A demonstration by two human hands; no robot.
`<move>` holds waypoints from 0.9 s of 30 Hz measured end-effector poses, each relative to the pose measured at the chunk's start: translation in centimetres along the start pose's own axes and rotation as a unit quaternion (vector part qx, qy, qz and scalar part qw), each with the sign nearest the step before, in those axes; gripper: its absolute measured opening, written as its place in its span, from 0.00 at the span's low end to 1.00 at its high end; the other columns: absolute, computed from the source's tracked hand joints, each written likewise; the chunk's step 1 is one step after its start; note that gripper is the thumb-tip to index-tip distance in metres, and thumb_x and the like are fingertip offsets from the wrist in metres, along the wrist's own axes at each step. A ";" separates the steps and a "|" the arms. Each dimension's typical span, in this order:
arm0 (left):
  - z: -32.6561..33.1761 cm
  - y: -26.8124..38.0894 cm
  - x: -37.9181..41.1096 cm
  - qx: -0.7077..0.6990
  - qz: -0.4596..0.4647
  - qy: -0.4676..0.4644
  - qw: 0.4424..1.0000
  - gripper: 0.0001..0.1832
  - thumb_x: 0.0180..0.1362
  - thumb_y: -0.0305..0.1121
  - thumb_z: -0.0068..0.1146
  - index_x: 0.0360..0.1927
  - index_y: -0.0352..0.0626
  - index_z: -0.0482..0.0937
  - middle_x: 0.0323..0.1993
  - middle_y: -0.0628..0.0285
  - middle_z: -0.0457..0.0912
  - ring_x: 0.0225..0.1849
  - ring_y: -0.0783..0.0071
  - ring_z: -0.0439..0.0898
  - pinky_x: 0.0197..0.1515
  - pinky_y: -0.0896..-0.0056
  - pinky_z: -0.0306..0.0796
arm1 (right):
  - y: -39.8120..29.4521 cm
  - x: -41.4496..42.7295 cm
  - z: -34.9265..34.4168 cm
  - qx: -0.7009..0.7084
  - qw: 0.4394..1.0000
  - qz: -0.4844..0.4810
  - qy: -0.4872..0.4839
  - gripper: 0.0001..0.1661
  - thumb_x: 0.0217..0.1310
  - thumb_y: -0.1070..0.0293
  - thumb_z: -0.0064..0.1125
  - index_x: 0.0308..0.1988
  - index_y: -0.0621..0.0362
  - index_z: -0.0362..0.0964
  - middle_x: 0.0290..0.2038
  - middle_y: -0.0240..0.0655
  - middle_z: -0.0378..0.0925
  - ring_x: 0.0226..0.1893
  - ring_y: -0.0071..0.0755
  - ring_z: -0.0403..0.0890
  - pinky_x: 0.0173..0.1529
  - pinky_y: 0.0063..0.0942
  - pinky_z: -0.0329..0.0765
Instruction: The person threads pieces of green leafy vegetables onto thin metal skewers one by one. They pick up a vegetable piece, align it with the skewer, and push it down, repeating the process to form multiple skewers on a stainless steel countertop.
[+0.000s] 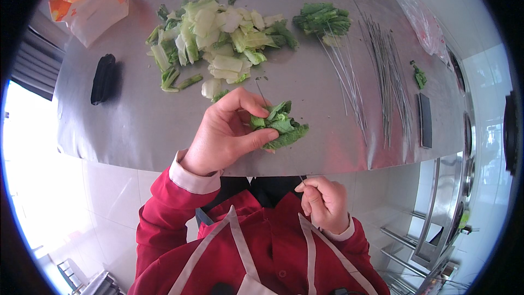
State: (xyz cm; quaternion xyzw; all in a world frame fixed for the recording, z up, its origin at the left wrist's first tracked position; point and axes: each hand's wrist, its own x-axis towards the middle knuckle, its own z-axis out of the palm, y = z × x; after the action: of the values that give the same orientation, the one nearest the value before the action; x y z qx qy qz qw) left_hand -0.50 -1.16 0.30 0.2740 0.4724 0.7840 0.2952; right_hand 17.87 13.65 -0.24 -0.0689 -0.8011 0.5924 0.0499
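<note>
My left hand [235, 131] holds a folded bunch of green leaf pieces [282, 127] between thumb and fingers, over the front of the steel table. The tip of a thin metal skewer [260, 90] sticks out beyond those leaves. Lower right, at the table's front edge, my right hand [325, 203] is closed on the near end of a thin metal skewer [301, 178]; its middle is hard to see. A heap of cut pale and green leaves [217, 33] lies beyond my left hand. Skewers threaded with green leaves [323, 18] lie to the right of the heap.
Many bare metal skewers [387, 78] lie on the right of the steel table [163, 131], beside a dark flat block [425, 121] and a small leaf scrap [418, 74]. At left are a black bundle [103, 79] and an orange-and-white bag [94, 4]. Clear plastic [425, 29] lies far right.
</note>
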 end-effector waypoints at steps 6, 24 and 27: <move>0.0 0.1 0.0 -0.016 -0.008 -0.014 1.000 0.15 0.47 0.12 0.57 0.35 0.37 0.67 0.42 0.58 0.70 0.39 0.72 0.77 0.35 0.72 0.80 | -0.1 -0.1 0.0 0.076 0.996 0.041 -0.035 0.08 0.64 0.73 0.43 0.33 0.62 0.69 0.11 0.28 0.66 0.11 0.18 0.67 0.17 0.18 0.61; 0.2 -0.1 0.3 0.045 0.009 0.001 0.999 0.17 0.55 0.32 0.53 0.46 0.38 0.66 0.53 0.55 0.65 0.53 0.62 0.69 0.53 0.58 0.65 | 1.9 16.9 -11.3 -0.299 0.916 -0.075 0.256 0.13 0.62 0.65 0.44 0.31 0.61 0.72 0.19 0.46 0.72 0.20 0.46 0.74 0.27 0.36 0.68; 0.1 0.0 0.1 0.045 -0.005 -0.013 0.999 0.15 0.55 0.27 0.51 0.46 0.38 0.66 0.52 0.56 0.65 0.52 0.64 0.69 0.53 0.61 0.65 | 3.3 17.9 -11.7 -0.314 0.915 -0.066 0.246 0.13 0.61 0.63 0.44 0.31 0.59 0.73 0.22 0.47 0.74 0.25 0.51 0.76 0.30 0.41 0.69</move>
State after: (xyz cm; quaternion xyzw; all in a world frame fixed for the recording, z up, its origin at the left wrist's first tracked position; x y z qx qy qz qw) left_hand -0.46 -1.03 0.34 0.2944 0.5048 0.7570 0.2924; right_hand 2.26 28.62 0.03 -0.1715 -0.9109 0.2701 0.2606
